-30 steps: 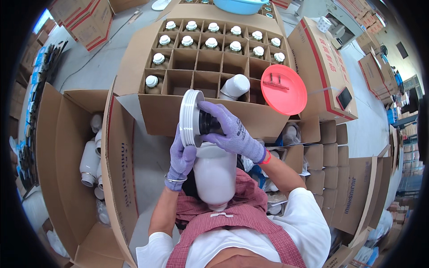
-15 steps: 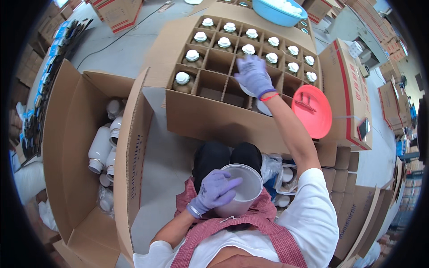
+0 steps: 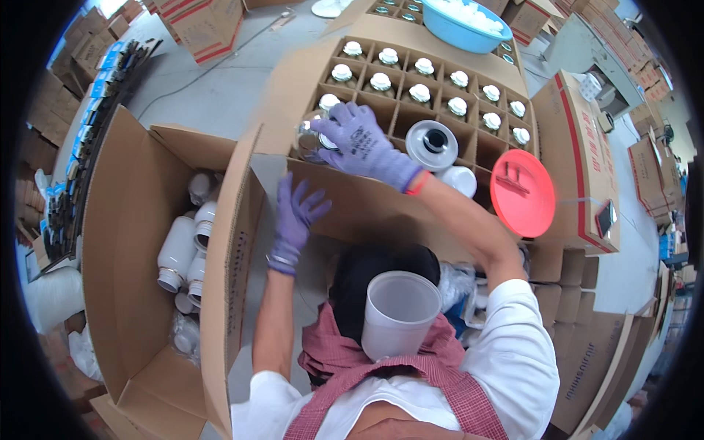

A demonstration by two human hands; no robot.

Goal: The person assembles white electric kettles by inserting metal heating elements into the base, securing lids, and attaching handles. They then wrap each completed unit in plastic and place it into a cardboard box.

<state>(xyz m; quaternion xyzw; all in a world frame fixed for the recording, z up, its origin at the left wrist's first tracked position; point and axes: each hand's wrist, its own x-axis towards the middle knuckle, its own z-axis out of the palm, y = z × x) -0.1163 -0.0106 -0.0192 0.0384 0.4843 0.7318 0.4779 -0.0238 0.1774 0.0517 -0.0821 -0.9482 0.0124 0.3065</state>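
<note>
My right hand [image 3: 359, 143], in a lavender glove, reaches to the front left corner of a divided carton [image 3: 381, 192]. Its fingers close around a clear bottle [image 3: 306, 141] with a white cap, partly hidden by the hand. Below it, in front of the carton, my left hand [image 3: 296, 220] is raised with fingers spread, holding nothing. Other white-capped bottles [image 3: 419, 94] stand in the compartments. A round translucent funnel-like piece [image 3: 422, 158] with a dark centre rests over the dividers, beside a white rounded object [image 3: 460, 180]. A frosted tub [image 3: 396, 337] sits upright on my lap.
A tall open carton [image 3: 139, 352] holding white plastic bottles [image 3: 176, 253] stands at left. At right, a red dish [image 3: 522, 209] with small dark pieces lies beside a closed carton [image 3: 579, 161]. A blue basin [image 3: 462, 33] of white items is at the back.
My right hand has left the funnel-like piece and moved left to the corner bottle. My left hand has let go of the tub and risen toward the carton's front.
</note>
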